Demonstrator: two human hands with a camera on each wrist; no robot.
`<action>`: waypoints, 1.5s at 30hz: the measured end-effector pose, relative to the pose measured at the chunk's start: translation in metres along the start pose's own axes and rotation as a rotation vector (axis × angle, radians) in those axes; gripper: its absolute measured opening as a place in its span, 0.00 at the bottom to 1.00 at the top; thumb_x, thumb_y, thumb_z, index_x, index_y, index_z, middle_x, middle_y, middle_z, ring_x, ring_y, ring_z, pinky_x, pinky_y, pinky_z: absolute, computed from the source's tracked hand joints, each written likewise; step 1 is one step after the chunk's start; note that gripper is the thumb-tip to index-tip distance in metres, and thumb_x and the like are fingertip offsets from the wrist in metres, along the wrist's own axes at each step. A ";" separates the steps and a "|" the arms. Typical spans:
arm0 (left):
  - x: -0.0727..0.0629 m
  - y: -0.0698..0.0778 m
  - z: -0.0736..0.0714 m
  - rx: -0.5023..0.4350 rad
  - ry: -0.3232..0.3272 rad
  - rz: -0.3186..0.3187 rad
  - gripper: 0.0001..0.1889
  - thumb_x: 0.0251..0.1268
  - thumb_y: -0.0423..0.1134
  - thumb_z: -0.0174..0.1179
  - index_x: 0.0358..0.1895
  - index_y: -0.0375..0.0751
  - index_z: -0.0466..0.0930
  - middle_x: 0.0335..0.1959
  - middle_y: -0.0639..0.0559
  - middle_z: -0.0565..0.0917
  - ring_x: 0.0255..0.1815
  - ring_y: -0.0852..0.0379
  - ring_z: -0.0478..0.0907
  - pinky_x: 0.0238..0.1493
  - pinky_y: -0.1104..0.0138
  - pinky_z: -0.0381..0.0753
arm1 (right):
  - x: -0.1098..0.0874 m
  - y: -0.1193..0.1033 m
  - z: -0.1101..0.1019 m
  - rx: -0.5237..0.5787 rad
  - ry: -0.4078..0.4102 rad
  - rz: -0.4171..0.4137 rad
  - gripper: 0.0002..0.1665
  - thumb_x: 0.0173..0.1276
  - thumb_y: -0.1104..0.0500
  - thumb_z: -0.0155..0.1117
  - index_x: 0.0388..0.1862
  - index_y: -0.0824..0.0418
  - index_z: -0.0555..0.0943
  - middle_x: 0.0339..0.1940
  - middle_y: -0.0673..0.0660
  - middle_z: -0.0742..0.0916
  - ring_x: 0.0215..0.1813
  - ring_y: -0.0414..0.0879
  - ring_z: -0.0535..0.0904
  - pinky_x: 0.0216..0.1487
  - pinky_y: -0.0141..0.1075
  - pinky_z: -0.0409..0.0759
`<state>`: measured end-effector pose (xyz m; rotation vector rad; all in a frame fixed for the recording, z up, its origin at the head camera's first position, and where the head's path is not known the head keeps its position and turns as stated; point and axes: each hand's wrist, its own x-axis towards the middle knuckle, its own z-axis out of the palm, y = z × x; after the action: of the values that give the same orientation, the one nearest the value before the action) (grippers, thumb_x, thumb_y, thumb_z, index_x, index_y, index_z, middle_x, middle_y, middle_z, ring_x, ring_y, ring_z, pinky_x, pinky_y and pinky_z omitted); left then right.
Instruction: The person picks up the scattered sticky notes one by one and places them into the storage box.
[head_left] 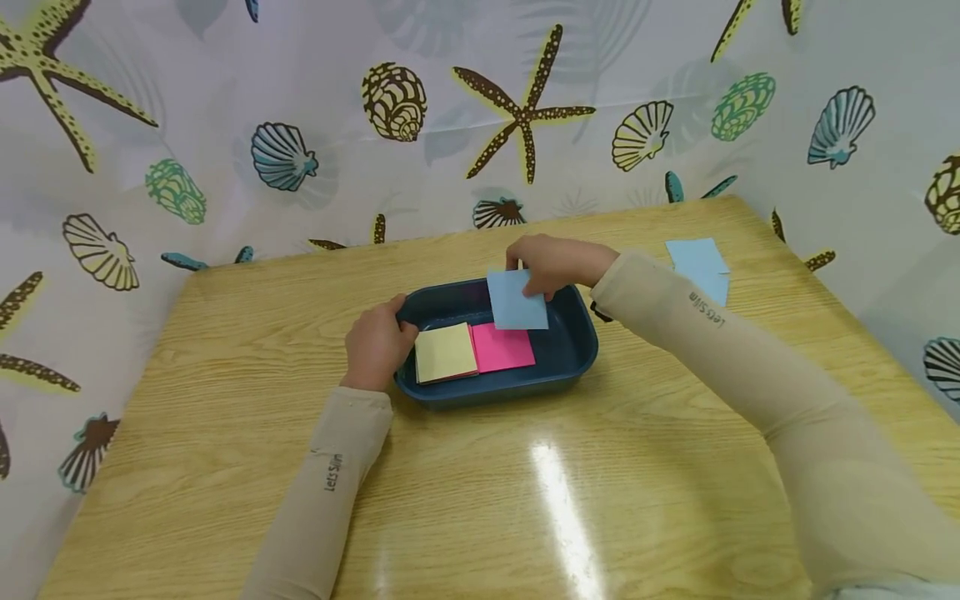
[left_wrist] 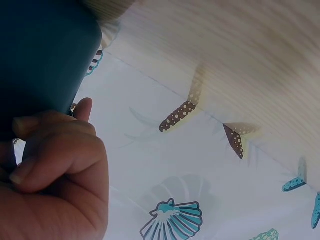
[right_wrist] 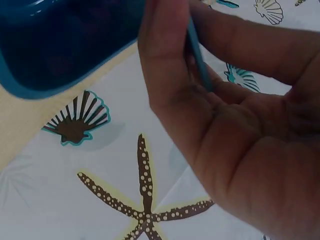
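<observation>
A dark blue plastic bin [head_left: 566, 354] sits on the table. Inside it, a pale yellow sticky note stack [head_left: 445, 354] lies at the left, beside pink sticky notes [head_left: 506, 350]. My left hand [head_left: 375, 344] grips the bin's left end, thumb over the rim; its curled fingers [left_wrist: 75, 150] show against the bin wall in the left wrist view. Above the bin's back right part, my right hand [head_left: 558, 262] pinches a light blue sticky note pad [head_left: 517, 310] between thumb and fingers. In the right wrist view that pad appears edge-on as a thin strip [right_wrist: 200, 57].
More light blue sticky notes [head_left: 701, 268] lie overlapping on the table's right side, beyond the right forearm. The wooden table [head_left: 465, 483] meets a white cloth [head_left: 337, 50] printed with shells and starfish at the back and sides.
</observation>
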<state>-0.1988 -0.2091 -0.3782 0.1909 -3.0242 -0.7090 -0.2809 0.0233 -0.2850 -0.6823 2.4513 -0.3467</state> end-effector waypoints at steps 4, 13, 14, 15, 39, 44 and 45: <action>0.001 -0.001 -0.001 -0.002 -0.001 0.000 0.28 0.62 0.33 0.55 0.68 0.39 0.70 0.12 0.51 0.68 0.15 0.56 0.62 0.17 0.67 0.57 | 0.006 -0.005 0.004 -0.015 -0.062 -0.010 0.23 0.66 0.67 0.62 0.59 0.70 0.72 0.56 0.66 0.77 0.37 0.51 0.84 0.40 0.39 0.82; -0.001 -0.001 -0.002 -0.009 0.006 0.003 0.27 0.62 0.33 0.55 0.67 0.39 0.71 0.11 0.52 0.67 0.14 0.56 0.61 0.16 0.67 0.56 | 0.024 -0.012 0.015 0.042 -0.229 0.025 0.24 0.67 0.68 0.60 0.62 0.68 0.72 0.60 0.64 0.75 0.36 0.46 0.85 0.39 0.35 0.82; -0.001 -0.001 -0.002 -0.010 0.009 0.007 0.27 0.62 0.33 0.55 0.67 0.39 0.71 0.10 0.52 0.66 0.14 0.56 0.60 0.16 0.67 0.55 | 0.026 -0.012 0.016 0.030 -0.232 0.029 0.25 0.67 0.67 0.60 0.63 0.68 0.72 0.61 0.64 0.74 0.35 0.46 0.86 0.40 0.35 0.82; -0.001 -0.001 -0.002 -0.011 0.013 0.010 0.27 0.61 0.33 0.55 0.67 0.39 0.71 0.10 0.52 0.66 0.14 0.56 0.60 0.16 0.67 0.55 | 0.027 -0.013 0.017 0.020 -0.234 0.032 0.25 0.67 0.67 0.60 0.63 0.68 0.71 0.63 0.64 0.74 0.35 0.46 0.86 0.41 0.34 0.81; 0.002 -0.001 0.002 0.017 -0.001 -0.016 0.28 0.62 0.33 0.55 0.68 0.42 0.70 0.11 0.50 0.69 0.15 0.56 0.59 0.16 0.67 0.56 | 0.058 -0.015 0.050 -0.176 -0.197 0.227 0.31 0.64 0.63 0.65 0.64 0.67 0.67 0.55 0.64 0.80 0.29 0.47 0.85 0.31 0.33 0.80; 0.003 -0.001 0.002 0.016 0.001 -0.019 0.28 0.62 0.33 0.55 0.68 0.42 0.70 0.13 0.48 0.71 0.15 0.56 0.60 0.17 0.66 0.56 | 0.058 -0.018 0.053 -0.209 -0.171 0.221 0.30 0.62 0.63 0.66 0.63 0.66 0.70 0.50 0.62 0.81 0.35 0.49 0.84 0.32 0.35 0.80; 0.003 -0.001 0.001 0.016 0.001 -0.019 0.28 0.62 0.34 0.55 0.68 0.42 0.70 0.13 0.48 0.71 0.15 0.56 0.60 0.17 0.66 0.56 | 0.057 -0.018 0.054 -0.224 -0.165 0.216 0.30 0.62 0.63 0.66 0.63 0.66 0.70 0.50 0.62 0.81 0.37 0.49 0.83 0.35 0.36 0.80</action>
<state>-0.2013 -0.2098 -0.3798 0.2202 -3.0318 -0.6861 -0.2835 -0.0275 -0.3475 -0.5066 2.3955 0.0674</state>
